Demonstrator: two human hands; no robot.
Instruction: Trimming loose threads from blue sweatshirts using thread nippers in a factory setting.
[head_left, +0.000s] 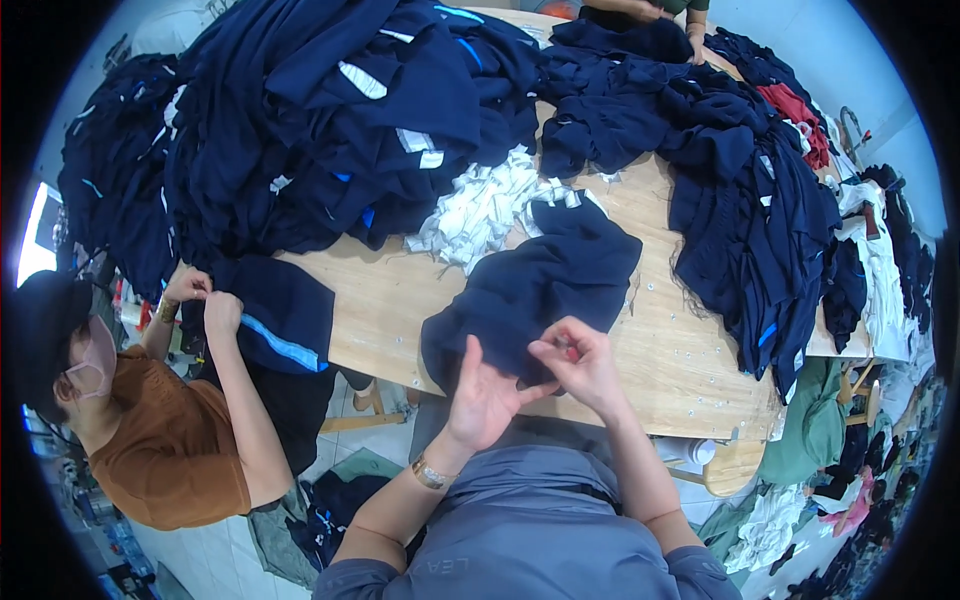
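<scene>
Navy garment (pixel 535 285) lying on wooden table (pixel 690 370), long axis running away up-right from both hands. Right hand (pixel 585 365) nearer, fingertips pinched on small item at near hem. Left hand (pixel 485 395) open, fingers spread, touching cloth edge.

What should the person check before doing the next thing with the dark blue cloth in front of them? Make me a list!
1. Dark blue cloth lies on the wooden table: ok.
2. Left hand at the cloth's near edge: ok.
3. Right hand pinching something small: ok, but what it is, cannot tell.
4. White scraps apart from both hands: ok.
5. Co-worker's hands busy on another blue piece, away from this one: ok.
6. Big blue heap touching this cloth: cannot tell.
</scene>
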